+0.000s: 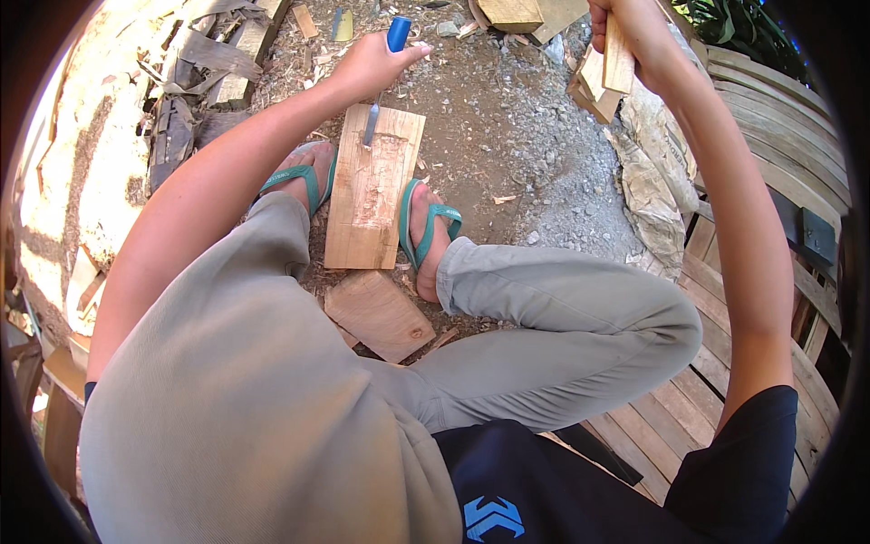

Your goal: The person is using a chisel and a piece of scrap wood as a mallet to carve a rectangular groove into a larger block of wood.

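My left hand (pixel 373 65) is wrapped round a chisel (pixel 399 34) with a blue handle. Its steel blade slants down onto a light wooden block (pixel 362 227), at the far end of a rough, chipped recess cut in the top. Raised at the upper right, my right hand (pixel 642 41) grips a squared piece of wood (pixel 619 63). Whether that piece joins the wood just behind it cannot be made out. The block lies between my feet, both in green flip-flops (pixel 419 227), with its near end by another wood offcut (pixel 381 313).
Wood chips and gravel (pixel 571 181) cover the ground. A crumpled paper sack (pixel 654 181) lies at the right beside wooden slats (pixel 770 118). Weathered planks (pixel 237 68) are stacked at the upper left, and a cut timber piece (pixel 510 13) sits at the far edge.
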A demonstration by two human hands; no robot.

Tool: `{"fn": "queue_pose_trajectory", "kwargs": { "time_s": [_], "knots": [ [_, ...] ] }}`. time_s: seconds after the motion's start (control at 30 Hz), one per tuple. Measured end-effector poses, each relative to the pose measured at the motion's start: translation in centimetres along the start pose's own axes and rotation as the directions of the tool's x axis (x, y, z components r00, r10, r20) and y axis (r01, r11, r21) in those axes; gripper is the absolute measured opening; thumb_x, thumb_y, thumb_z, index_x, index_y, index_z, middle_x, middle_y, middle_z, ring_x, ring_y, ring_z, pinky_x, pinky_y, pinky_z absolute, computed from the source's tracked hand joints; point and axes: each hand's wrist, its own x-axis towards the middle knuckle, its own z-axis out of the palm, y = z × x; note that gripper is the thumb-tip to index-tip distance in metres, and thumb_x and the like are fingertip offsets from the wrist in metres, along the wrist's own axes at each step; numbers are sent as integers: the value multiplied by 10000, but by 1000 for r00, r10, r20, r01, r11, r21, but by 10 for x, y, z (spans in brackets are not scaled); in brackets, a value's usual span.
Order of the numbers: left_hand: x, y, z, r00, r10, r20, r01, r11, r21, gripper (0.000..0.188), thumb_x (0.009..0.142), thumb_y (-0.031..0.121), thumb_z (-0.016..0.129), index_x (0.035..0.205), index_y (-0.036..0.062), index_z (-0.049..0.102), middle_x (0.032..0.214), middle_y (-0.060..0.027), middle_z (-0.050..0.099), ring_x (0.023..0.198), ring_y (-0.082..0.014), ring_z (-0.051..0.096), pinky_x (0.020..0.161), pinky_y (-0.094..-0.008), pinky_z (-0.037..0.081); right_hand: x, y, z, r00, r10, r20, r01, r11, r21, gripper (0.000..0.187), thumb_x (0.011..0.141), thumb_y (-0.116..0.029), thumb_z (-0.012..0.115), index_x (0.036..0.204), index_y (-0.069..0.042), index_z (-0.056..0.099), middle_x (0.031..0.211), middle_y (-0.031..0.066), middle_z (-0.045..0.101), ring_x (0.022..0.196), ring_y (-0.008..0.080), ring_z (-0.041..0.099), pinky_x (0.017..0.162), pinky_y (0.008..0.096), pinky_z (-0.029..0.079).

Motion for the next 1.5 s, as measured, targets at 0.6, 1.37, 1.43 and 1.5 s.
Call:
{"fn": "queue_pose_trajectory", "kwargs": {
  "time_s": [0.6, 1.37, 1.43, 1.5],
  "knots": [
    [0, 7, -6, 994, -103, 23, 95, 970, 223, 577, 924, 574, 600, 796, 16, 679, 712, -146, 689, 685, -305, 705, 692, -459, 539, -5, 6, -5, 935, 231, 268, -144, 940, -310, 189, 701, -138, 567, 862, -46, 530, 662, 16, 480, 524, 125, 458, 477, 292, 387],
    [-18, 20, -1, 991, -125, 47, 103, 940, 326, 590, 911, 620, 578, 914, 46, 717, 860, -187, 747, 867, -359, 745, 840, -499, 540, -5, 16, -10, 988, 138, -63, -138, 990, -3, 153, 764, -168, 599, 841, -47, 546, 680, 23, 520, 556, 111, 504, 515, 276, 428],
    [-20, 16, -4, 990, -139, 22, 123, 932, 341, 589, 913, 623, 578, 922, 50, 715, 857, -181, 747, 865, -359, 743, 839, -499, 538, -34, 28, 32, 988, 153, 15, -153, 988, -26, 179, 759, -137, 610, 866, -22, 526, 689, 48, 524, 559, 145, 512, 507, 305, 439],
    [-31, 9, -2, 997, -80, -18, 81, 932, 353, 573, 927, 608, 570, 962, 53, 711, 850, -168, 746, 867, -356, 741, 850, -503, 533, -72, 13, 55, 858, 314, 406, -205, 935, -290, 256, 691, -83, 579, 928, 6, 540, 695, 49, 530, 569, 147, 514, 487, 313, 423]
  ]
}}
